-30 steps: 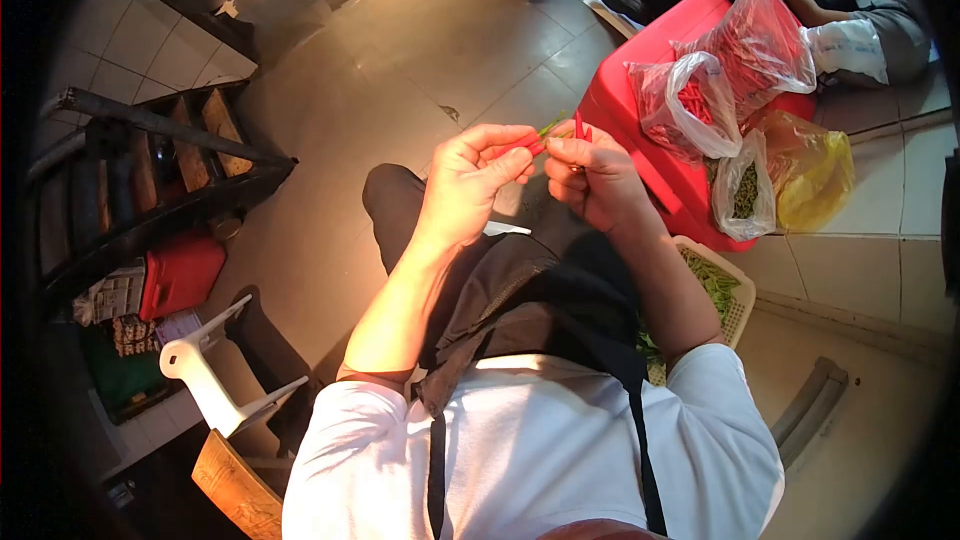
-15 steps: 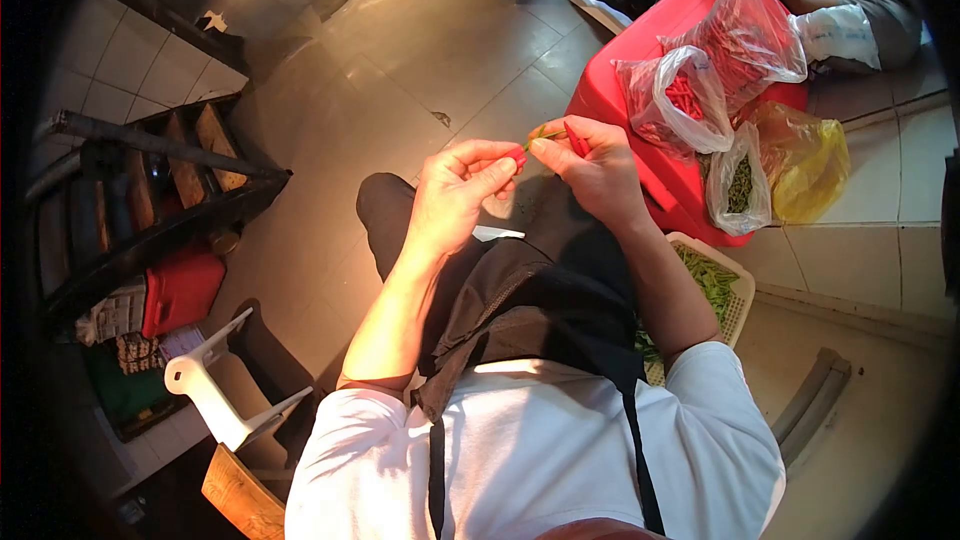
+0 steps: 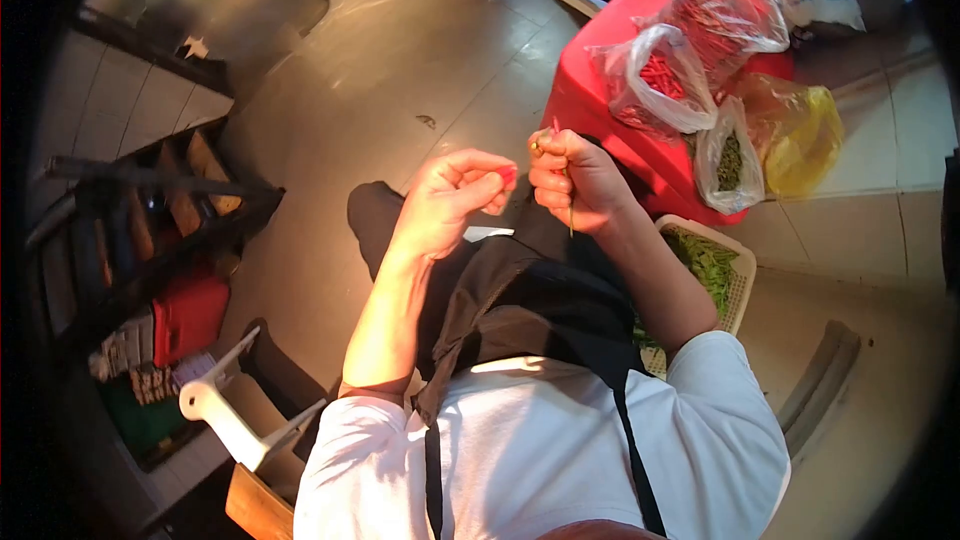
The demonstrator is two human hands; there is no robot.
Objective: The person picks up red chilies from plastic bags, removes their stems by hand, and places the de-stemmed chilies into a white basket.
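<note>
Chili point(image 3: 509, 177) pinched in left hand point(image 3: 450, 202); right hand point(image 3: 576, 183) curled, apparently round stem point(image 3: 572, 221).

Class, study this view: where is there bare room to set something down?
Bare: the grey floor between the dark rack and the red stand, but for a small dark mark; also the stand's left strip, beside the plastic bags. Crowded: the stand's right side, under bags, and the basket, holding greens.
</note>
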